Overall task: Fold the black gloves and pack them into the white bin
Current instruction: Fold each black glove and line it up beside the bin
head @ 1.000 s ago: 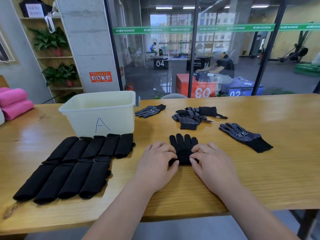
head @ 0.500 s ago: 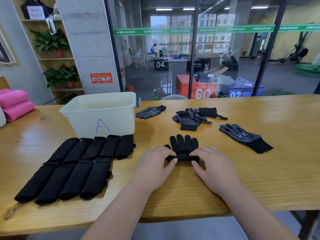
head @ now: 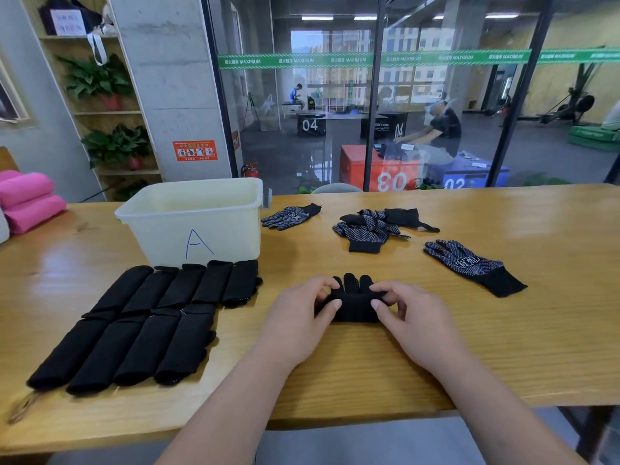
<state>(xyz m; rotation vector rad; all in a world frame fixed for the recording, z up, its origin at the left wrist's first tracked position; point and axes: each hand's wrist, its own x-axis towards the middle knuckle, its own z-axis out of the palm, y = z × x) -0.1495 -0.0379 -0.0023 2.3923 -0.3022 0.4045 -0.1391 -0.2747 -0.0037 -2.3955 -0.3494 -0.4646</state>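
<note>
Hands meet at frame centre: left hand [head: 302, 313] and right hand [head: 406, 313] each pinch an end of the half-folded glove [head: 355, 303] on the table [head: 503, 347]. Nine folded gloves [head: 134, 323] lie lower left beside the white bin [head: 194, 216], none seen inside; loose gloves [head: 372, 226] wait upper right, so packing looks unstarted.

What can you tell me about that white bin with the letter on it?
The white bin is a rectangular tub of milky, slightly see-through plastic with a rolled rim and walls tapering downward. A blue letter A is hand-drawn on its near wall. It stands upright and lidless on the wooden table, left of centre. Its floor is hidden. A row of folded black gloves lies just before its base.
</note>
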